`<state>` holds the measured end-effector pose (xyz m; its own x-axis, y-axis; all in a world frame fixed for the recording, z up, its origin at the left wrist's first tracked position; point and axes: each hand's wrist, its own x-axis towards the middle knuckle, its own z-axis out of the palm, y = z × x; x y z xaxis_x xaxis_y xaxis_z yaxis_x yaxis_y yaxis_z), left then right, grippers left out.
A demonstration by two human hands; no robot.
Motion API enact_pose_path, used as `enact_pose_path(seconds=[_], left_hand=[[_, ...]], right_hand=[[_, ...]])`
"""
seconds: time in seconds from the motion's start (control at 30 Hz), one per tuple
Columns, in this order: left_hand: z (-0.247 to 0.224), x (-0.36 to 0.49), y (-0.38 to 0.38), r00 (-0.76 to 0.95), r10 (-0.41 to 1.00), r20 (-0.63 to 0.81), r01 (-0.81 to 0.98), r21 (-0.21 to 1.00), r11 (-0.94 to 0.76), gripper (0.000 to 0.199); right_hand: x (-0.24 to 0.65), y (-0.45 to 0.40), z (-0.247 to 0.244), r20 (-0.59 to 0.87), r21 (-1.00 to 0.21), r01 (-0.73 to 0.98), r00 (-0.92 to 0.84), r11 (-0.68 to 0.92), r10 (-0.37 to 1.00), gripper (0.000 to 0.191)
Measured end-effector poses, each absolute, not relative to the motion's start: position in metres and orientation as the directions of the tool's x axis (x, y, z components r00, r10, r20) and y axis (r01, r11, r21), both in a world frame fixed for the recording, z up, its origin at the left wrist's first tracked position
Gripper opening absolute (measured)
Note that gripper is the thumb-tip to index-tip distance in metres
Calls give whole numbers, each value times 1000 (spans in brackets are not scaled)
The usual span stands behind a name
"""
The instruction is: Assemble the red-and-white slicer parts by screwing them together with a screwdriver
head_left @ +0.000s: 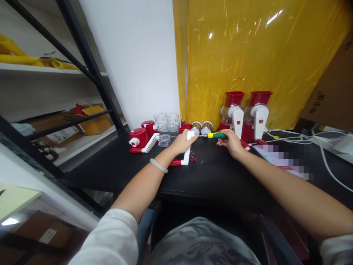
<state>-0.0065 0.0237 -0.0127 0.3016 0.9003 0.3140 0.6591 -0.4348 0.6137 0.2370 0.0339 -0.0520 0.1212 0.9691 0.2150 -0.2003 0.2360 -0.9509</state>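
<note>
My left hand (182, 142) is closed around the upper end of a white crank handle (186, 157), whose red grip (175, 162) points left near the black tabletop. In my right hand (232, 144) is a screwdriver (218, 135) with a green and yellow handle. It lies level, its shaft pointing left to the top of the crank; whether the tip sits on a screw I cannot tell. Beside the crank lie a small red piece (192, 159) and several tiny screws. Just behind my hands stand two grater drums (196, 127) with metal insides and white rims.
Red grater bases (138, 137) and clear plastic hoppers (167, 121) stand at the back left. Two assembled red-and-white rotary graters (234, 112) are at the back right. White cables (292, 137) and a printed sheet (278, 160) lie right; a black-framed shelf (91, 73) rises left.
</note>
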Motion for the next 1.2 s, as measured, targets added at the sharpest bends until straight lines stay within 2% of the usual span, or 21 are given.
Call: enact_pose_path(seconds=[0.23, 0.4, 0.57, 0.7, 0.8, 0.9, 0.97, 1.2], left_hand=[[-14, -8, 26, 308, 893, 328, 663, 599, -449, 47], [-14, -8, 27, 308, 888, 342, 655, 601, -459, 47], [-14, -8, 27, 304, 888, 345, 652, 604, -458, 47], [-14, -8, 27, 309, 885, 349, 652, 600, -464, 47], [-14, -8, 26, 312, 884, 348, 654, 596, -465, 46], [-14, -8, 26, 308, 888, 342, 655, 601, -459, 46], [-14, -8, 26, 308, 888, 341, 655, 601, -458, 46], [-13, -8, 26, 311, 889, 336, 666, 591, -456, 46]], right_hand=[[235, 29, -48, 189, -955, -207, 130, 213, 973, 16], [233, 30, -49, 183, -956, -201, 155, 213, 971, 31], [233, 27, -49, 286, -958, 29, 173, 285, 942, 48], [234, 26, -49, 296, -952, 138, 196, 273, 935, 49], [233, 29, -49, 219, -976, 50, 208, 214, 953, 43], [233, 31, -48, 133, -981, -116, 174, 154, 976, 26], [233, 31, -48, 140, -968, -188, 137, 164, 981, 15], [233, 29, -46, 170, -959, -203, 155, 200, 973, 15]])
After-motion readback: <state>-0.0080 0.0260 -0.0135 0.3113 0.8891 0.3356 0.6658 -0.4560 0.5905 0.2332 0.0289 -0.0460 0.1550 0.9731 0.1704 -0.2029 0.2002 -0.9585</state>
